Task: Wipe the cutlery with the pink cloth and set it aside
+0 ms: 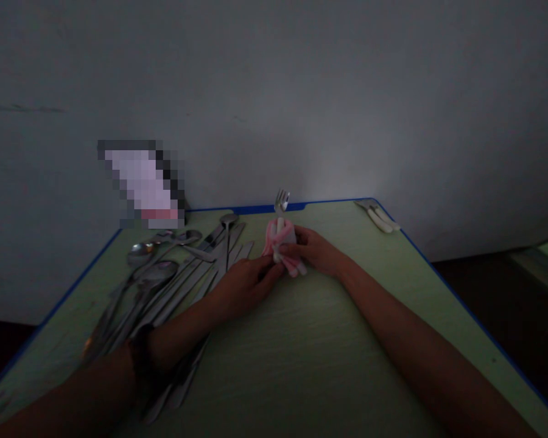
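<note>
A fork [282,201] with its handle wrapped in a pink and white cloth [281,243] lies at the middle of the pale green table [301,365], tines pointing toward the wall. My right hand [317,249] is closed on the wrapped bundle from the right. From the left, my left hand [244,283] touches the bundle's lower end, its fingers pinched on the cloth. A dark band sits on my left wrist [141,359].
Several spoons, knives and other steel cutlery [173,277] lie spread over the table's left side, partly under my left forearm. Two white-handled utensils [378,217] rest at the far right corner. A blurred-out object [141,182] stands at the back left. Grey wall behind.
</note>
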Available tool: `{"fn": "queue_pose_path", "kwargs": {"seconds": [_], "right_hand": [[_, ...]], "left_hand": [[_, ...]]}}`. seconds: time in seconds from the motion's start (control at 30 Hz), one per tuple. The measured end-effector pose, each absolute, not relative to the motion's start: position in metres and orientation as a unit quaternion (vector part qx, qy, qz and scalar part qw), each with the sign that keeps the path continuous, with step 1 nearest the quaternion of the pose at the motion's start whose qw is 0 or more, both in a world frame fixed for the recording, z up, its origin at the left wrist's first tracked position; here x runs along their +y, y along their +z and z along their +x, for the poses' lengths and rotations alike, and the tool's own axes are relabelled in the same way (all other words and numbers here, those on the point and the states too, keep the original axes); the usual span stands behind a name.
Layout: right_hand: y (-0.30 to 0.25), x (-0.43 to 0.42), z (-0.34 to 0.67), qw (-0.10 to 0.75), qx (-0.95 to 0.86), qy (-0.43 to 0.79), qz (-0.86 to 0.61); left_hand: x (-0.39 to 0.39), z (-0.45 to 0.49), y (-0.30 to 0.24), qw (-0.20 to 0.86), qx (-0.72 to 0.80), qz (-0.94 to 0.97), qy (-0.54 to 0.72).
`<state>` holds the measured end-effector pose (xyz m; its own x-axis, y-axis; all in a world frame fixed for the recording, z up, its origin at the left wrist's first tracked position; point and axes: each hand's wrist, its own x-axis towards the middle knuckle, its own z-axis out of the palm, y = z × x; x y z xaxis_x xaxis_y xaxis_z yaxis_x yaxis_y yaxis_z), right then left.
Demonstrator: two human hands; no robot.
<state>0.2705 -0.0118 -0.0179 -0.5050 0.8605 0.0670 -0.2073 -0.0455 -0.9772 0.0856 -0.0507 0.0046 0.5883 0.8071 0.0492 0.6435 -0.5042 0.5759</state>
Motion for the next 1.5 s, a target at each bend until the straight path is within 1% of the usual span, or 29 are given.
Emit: {"fn": "queue_pose_path", "kwargs": {"seconds": [1.03, 1.5], "right_hand": [[-0.0179, -0.0117, 0.2705, 0.398, -0.559, 0.660, -0.305], [-0.0161, -0.0136, 0.2704, 0.401, -0.558, 0.666, -0.290]], "left_hand": [[-0.0515, 0.0858, 0.0048, 0.258, 0.433, 0.850, 0.153], [-0.0531, 0.0869, 0.0091, 0.264, 0.437, 0.848, 0.145]]}}
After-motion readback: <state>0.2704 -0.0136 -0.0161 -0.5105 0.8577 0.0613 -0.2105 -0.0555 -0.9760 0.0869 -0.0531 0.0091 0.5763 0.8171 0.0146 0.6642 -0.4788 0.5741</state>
